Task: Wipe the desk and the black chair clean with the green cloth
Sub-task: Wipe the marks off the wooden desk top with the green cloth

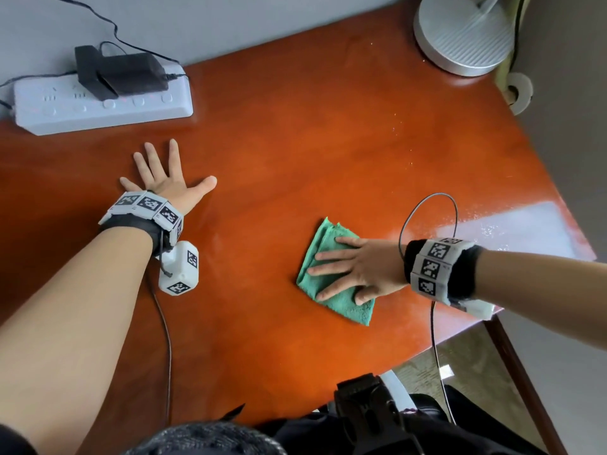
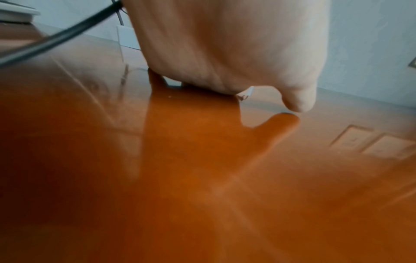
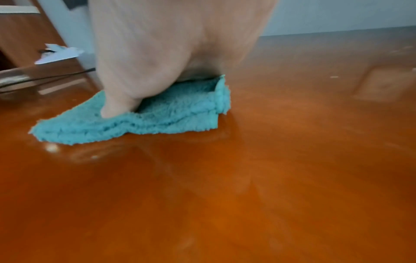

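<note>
Right hand: fingers straight, pressing the folded green cloth flat to the surface near its right front edge, apparently to wipe.
Left hand: splayed palm-down, holding nothing, likely bracing.
Behind: power strip, lamp base, clear of the cloth.
Black chair: not clearly visible.

Folded green cloth lies flat on the glossy orange desk.
</note>
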